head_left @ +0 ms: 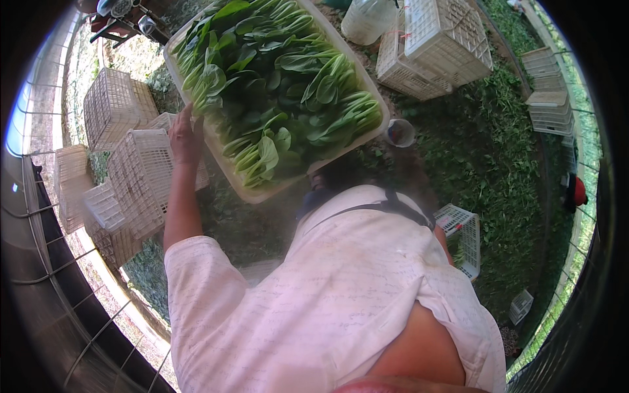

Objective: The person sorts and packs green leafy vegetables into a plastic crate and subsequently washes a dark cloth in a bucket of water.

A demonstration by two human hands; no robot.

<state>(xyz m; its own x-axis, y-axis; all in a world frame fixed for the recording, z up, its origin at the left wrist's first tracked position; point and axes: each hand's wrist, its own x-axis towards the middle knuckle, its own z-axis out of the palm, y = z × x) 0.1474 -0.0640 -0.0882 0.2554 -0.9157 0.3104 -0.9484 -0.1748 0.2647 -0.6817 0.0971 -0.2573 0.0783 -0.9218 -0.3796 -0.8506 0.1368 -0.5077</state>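
Note:
A large pale plastic tub [223, 171] sits in front of me, packed with rows of leafy greens [314, 62] that have broad dark leaves and light stems. At its left rim is my left hand [186, 134], thumb and fingers closed on the edge beside the stems. My right arm hangs at my side, and only a strip of its skin shows past my shirt. Near that arm is a white-and-green plastic crate [470, 245] with some greens inside. The fingers of my right hand are hidden, so whether it touches the crate cannot be made out.
Several slatted white crates [141, 173] stand stacked on the left. More crates [452, 46] are piled at the far right beside a translucent jug [368, 19]. A small bucket [400, 133] stands by the tub's right corner. Low green plants [488, 160] cover the ground right of me.

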